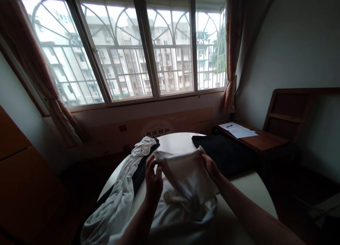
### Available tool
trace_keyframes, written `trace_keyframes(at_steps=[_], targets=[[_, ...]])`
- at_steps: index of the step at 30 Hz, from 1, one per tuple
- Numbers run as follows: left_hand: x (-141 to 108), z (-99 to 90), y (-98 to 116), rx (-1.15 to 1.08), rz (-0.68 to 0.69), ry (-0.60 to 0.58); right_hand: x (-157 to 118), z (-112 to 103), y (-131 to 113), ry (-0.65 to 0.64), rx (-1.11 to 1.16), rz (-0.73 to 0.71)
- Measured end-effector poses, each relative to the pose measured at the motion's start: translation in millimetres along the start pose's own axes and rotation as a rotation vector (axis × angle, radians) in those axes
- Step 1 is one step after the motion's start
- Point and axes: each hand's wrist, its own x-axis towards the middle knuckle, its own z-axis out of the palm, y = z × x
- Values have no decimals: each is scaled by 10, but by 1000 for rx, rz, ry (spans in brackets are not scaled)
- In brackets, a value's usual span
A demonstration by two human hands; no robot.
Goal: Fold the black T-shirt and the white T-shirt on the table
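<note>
A white cloth garment (pixel 186 170) is stretched between my two hands above a round white table. My left hand (pixel 154 176) grips its upper left corner, fingers curled round the fabric. At the upper right corner, my right hand (pixel 211 165) pinches the edge. The lower part of the garment lies bunched on the table near me; its exact kind cannot be made out. To the left of my left hand lies a long crumpled white cloth (pixel 120 191), partly over a dark cloth (pixel 140 174). Beyond my right hand rests a folded black cloth (pixel 223 154).
The round white table (pixel 175 140) stands before a low wall under barred windows (pixel 148 50). On the right, a wooden side table (pixel 268 138) carries white papers (pixel 240 131) and a pen. An orange-brown cabinet (pixel 23 188) is at the left.
</note>
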Motion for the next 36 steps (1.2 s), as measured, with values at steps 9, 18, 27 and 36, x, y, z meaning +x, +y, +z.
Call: trace_keyframes(at_steps=[9, 18, 27, 36], targets=[[-141, -21, 286, 75, 189, -551, -282, 209, -200, -138, 71, 121], [-224, 97, -173, 332, 150, -617, -440, 68, -274, -517, 35, 230], [-248, 74, -102, 486, 305, -955, -478, 276, -296, -1500, -467, 379], [-143, -10, -70, 221, 215, -508, -511, 104, -336, -1178, -306, 342]])
